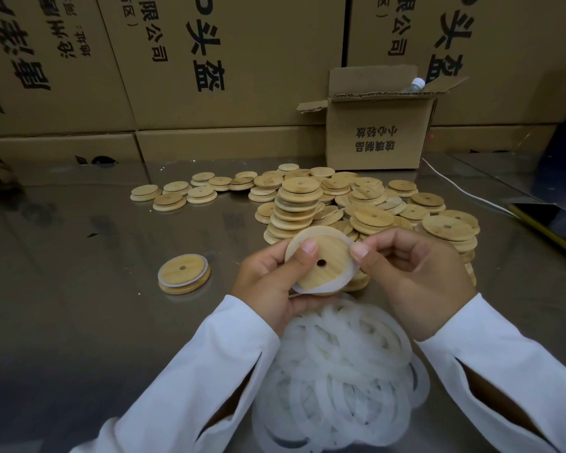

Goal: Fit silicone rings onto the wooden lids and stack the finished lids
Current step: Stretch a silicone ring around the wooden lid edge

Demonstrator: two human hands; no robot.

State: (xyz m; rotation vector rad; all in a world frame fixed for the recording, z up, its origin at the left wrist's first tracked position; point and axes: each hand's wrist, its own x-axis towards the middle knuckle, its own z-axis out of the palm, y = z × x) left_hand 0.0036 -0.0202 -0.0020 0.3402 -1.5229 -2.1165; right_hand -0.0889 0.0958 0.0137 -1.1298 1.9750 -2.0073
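I hold a round wooden lid [327,256] with a centre hole above the table, a translucent silicone ring [335,284] partly around its edge. My left hand [268,282] grips the lid from the left, thumb on its face. My right hand [412,276] pinches the ring at the lid's right edge. A pile of white silicone rings [337,374] lies below my hands. One lid with a ring fitted [183,273] lies flat to the left. A heap of bare wooden lids [366,204] spreads behind my hands, with a short stack [299,201] in it.
A small open cardboard box [376,132] holding a bottle [414,85] stands behind the heap. Large cartons [209,76] wall off the back. A few lids [183,192] lie scattered at centre left. A white cable [461,188] and a dark flat object [553,223] lie at the right on the steel table [79,256].
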